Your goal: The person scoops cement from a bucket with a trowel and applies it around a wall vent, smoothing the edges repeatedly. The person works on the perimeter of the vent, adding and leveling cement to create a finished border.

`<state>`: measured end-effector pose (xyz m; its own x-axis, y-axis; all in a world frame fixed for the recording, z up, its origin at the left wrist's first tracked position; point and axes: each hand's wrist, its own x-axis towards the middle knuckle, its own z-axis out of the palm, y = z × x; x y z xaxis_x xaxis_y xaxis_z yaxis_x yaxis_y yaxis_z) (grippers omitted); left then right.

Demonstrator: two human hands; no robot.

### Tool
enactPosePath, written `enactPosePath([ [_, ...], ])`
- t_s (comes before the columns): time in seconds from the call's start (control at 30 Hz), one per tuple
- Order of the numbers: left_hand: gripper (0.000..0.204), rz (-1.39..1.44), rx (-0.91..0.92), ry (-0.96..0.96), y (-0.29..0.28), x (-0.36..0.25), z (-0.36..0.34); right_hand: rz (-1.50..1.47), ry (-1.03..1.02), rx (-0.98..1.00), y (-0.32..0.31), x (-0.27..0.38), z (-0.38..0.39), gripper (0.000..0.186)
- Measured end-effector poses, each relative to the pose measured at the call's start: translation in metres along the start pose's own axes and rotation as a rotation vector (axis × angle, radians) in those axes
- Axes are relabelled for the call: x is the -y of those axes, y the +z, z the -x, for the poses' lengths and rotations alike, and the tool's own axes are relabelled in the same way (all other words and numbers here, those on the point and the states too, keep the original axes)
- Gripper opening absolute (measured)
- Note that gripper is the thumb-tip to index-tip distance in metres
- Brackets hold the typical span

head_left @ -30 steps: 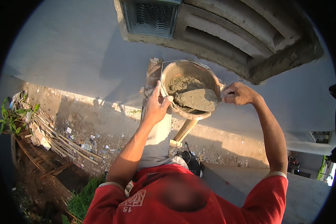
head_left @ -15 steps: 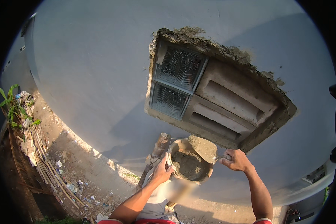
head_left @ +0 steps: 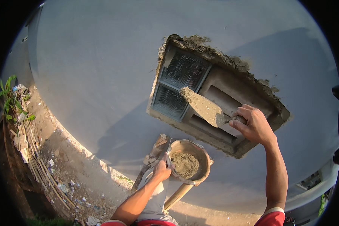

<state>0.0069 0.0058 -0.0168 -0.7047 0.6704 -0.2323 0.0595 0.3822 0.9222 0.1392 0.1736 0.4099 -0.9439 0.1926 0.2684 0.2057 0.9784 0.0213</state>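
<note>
My right hand (head_left: 252,124) is closed round the handle of a trowel (head_left: 205,108), raised in front of the wall opening. Wet grey mortar (head_left: 186,94) sits on the blade's tip. Behind the blade are two patterned glass blocks (head_left: 184,69) and, beside them, slotted concrete blocks (head_left: 229,81), partly hidden by the trowel and hand. Lower down, my left hand (head_left: 162,169) grips the left rim of a round bucket (head_left: 204,160) with more mortar (head_left: 184,165) inside. Rough mortar (head_left: 229,60) lines the opening's upper edge.
A smooth grey wall (head_left: 94,75) surrounds the opening. Beside and below the bucket are a rough wooden post (head_left: 154,152) and a bamboo pole (head_left: 178,196). Far below on the left lie bamboo poles (head_left: 45,169), litter-strewn ground (head_left: 77,169) and a green plant (head_left: 9,96).
My right hand has lifted the trowel from over the bucket up to the opening, with mortar on it. My left hand remains on the bucket's rim.
</note>
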Motion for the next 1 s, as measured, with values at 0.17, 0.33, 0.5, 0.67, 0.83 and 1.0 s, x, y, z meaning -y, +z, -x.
enactPosePath([
  [0.17,0.088,0.067,-0.058,0.136,0.004,0.009,-0.002,-0.069,-0.081,-0.04,-0.032,0.032,-0.014,0.026],
  [0.33,0.087,0.029,-0.076,0.193,0.002,0.009,0.0,-0.275,-0.381,0.002,-0.048,0.041,-0.018,0.027],
  [0.5,0.083,0.066,-0.053,0.173,-0.002,0.005,0.003,-0.785,-0.321,0.226,-0.044,0.011,-0.039,0.029],
  [0.67,0.084,0.014,-0.068,0.201,0.0,0.013,0.005,-0.543,0.278,-0.094,-0.044,-0.026,-0.055,0.031],
  [0.83,0.08,0.124,-0.057,0.159,0.0,0.009,0.005,-0.374,0.323,-0.388,-0.07,-0.037,-0.025,0.026],
  [1.0,0.079,0.137,-0.028,0.144,-0.005,0.002,0.008,-0.336,0.158,-0.221,-0.056,-0.035,-0.048,0.029],
])
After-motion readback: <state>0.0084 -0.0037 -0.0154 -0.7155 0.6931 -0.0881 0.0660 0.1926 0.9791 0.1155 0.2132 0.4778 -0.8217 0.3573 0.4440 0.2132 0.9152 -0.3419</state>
